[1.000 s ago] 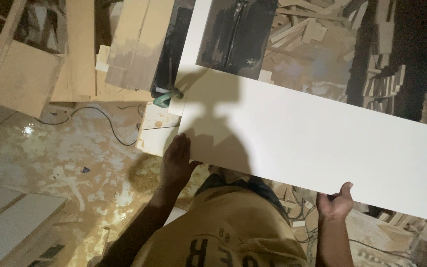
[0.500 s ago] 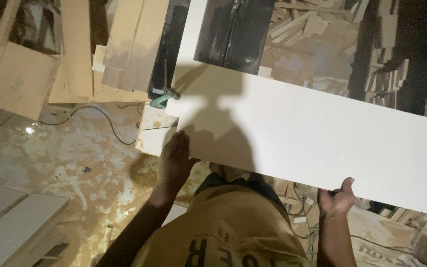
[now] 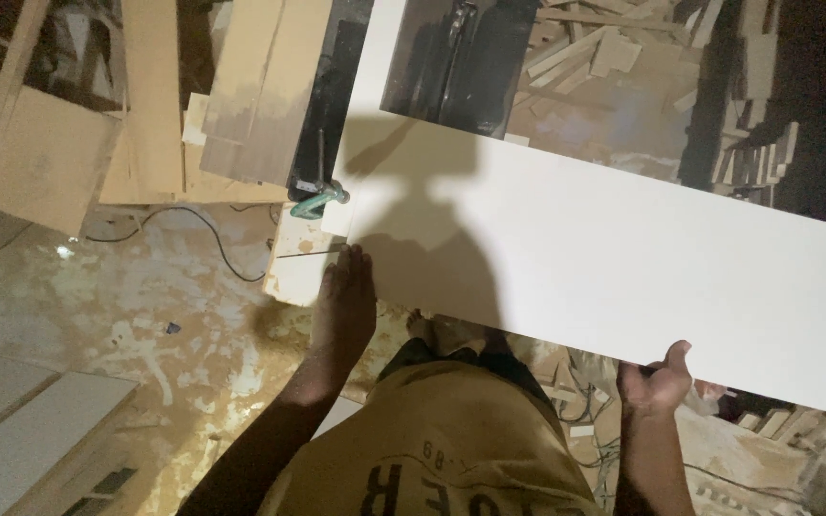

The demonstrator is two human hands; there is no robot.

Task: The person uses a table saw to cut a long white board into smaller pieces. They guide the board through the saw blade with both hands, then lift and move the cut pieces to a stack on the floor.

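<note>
A large white board [image 3: 604,248] lies across a saw table, stretching from upper left to the right edge. My left hand [image 3: 344,308] rests flat against its near left corner, fingers together and pointing away from me. Gripping the board's near edge further right is my right hand [image 3: 657,382], fingers curled under and thumb on top. My shadow falls on the board's left part.
A green clamp [image 3: 318,201] sits at the table's left edge beside a dark saw body [image 3: 461,62]. Wooden boards [image 3: 260,86] lean at upper left; offcuts [image 3: 623,48] pile at upper right. A cable [image 3: 203,229] trails over the dusty floor. White panels [image 3: 21,430] lie lower left.
The board and both hands have shifted slightly; my left hand stays flat at the corner and my right hand keeps its hold on the near edge.
</note>
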